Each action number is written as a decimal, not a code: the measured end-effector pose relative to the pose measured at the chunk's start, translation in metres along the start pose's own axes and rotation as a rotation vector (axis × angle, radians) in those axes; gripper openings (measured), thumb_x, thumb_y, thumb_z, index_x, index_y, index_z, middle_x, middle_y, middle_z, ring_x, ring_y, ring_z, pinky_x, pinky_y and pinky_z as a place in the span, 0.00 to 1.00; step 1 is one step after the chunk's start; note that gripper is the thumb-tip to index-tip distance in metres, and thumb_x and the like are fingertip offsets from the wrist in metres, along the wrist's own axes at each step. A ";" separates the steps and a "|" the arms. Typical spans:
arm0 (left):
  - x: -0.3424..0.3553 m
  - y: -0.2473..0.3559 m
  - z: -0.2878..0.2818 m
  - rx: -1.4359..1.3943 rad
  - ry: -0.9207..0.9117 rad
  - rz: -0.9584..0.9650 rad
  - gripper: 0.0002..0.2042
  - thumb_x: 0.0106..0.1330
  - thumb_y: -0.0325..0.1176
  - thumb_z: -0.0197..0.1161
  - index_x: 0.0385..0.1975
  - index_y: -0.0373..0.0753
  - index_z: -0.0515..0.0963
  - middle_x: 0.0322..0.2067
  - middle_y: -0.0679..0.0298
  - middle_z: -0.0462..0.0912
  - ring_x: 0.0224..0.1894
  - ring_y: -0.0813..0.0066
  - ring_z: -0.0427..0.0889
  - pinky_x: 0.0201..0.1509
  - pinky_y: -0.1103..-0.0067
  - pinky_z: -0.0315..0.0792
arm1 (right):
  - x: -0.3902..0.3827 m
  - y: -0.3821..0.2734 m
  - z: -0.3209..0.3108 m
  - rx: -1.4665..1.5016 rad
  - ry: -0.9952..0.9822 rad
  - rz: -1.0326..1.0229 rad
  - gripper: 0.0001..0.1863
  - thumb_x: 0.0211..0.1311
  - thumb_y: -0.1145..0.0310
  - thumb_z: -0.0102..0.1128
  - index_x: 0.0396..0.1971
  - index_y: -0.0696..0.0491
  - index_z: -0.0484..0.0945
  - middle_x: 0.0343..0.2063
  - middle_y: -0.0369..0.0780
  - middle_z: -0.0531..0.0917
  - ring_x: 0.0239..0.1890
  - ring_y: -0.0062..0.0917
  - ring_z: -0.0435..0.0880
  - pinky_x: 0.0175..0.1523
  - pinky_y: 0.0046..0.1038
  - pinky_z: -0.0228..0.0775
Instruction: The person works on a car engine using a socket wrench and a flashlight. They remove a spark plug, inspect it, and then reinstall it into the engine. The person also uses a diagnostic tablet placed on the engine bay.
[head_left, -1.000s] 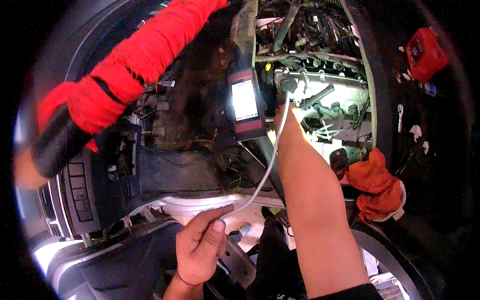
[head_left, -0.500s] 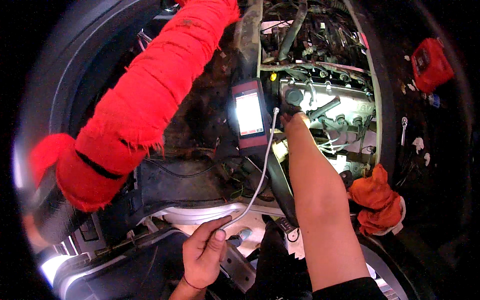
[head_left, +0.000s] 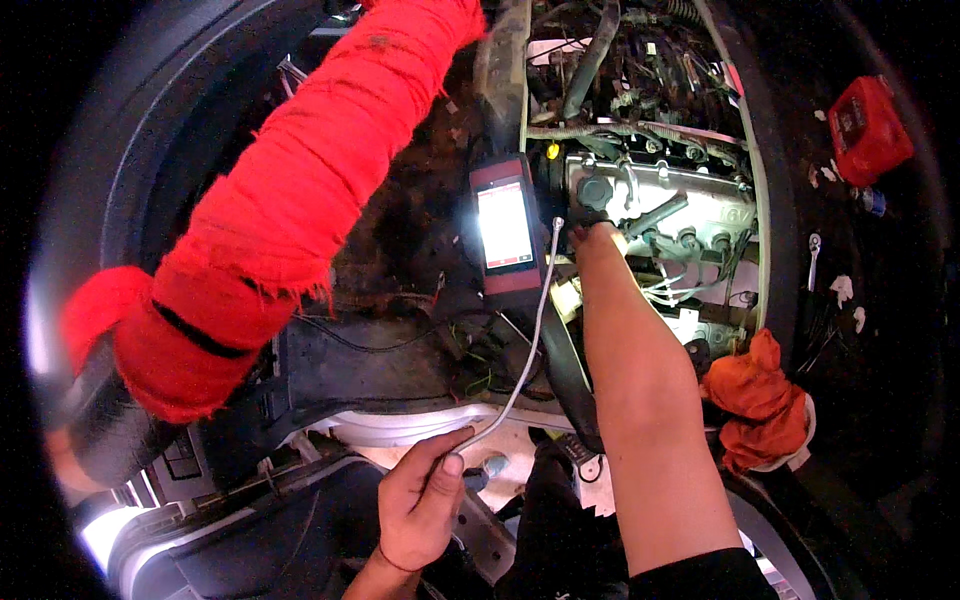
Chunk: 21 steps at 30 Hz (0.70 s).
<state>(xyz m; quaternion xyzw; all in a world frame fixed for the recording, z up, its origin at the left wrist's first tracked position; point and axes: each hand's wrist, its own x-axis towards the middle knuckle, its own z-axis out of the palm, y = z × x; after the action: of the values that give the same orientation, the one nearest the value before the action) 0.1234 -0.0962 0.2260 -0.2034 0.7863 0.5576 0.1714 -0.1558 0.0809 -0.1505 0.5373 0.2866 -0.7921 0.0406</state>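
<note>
Off the black cap (head_left: 594, 191), the tip of the thin grey flexible rod (head_left: 531, 362) had shifted into the gap between the red-edged screen device (head_left: 505, 230) and my right hand (head_left: 598, 240). Watching remotely, I saw my left hand (head_left: 422, 505) pinching the rod's lower end between thumb and fingers. How the right hand's fingers stood, I could not tell; it reached in at the engine cover (head_left: 712, 208), just below the cap.

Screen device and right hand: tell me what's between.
In the head view, the flexible rod's tip lies between the screen device and the right hand.
</note>
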 end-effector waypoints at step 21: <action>0.130 -0.037 0.051 0.363 -0.094 0.374 0.11 0.65 0.32 0.56 0.33 0.30 0.81 0.18 0.59 0.76 0.21 0.70 0.76 0.27 0.71 0.70 | -0.264 0.015 -0.125 -0.082 -0.328 -0.115 0.25 0.73 0.58 0.49 0.56 0.65 0.67 0.44 0.51 0.81 0.44 0.38 0.84 0.49 0.35 0.78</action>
<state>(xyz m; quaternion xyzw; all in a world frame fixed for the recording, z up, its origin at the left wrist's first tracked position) 0.0332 -0.0759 0.1158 0.0058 0.8886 0.4383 0.1353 0.0643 0.0668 0.0420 0.3816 0.3385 -0.8578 0.0634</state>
